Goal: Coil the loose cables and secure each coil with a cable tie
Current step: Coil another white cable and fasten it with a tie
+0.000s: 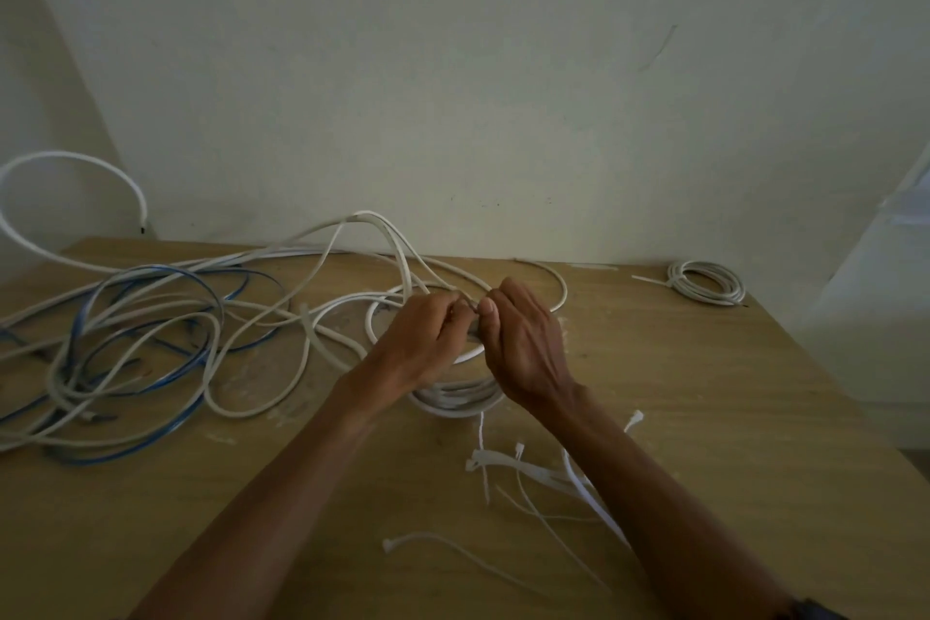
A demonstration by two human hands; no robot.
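Head view — white coil beneath left hand and right hand.

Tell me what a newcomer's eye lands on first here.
First, the two hands meeting mid-table: the left hand and right hand pinch the top of a white coil. Next, a tangle of blue and white cables sprawls across the left of the table. Loose cable ties lie front right, and a tied coil sits at the far right corner.
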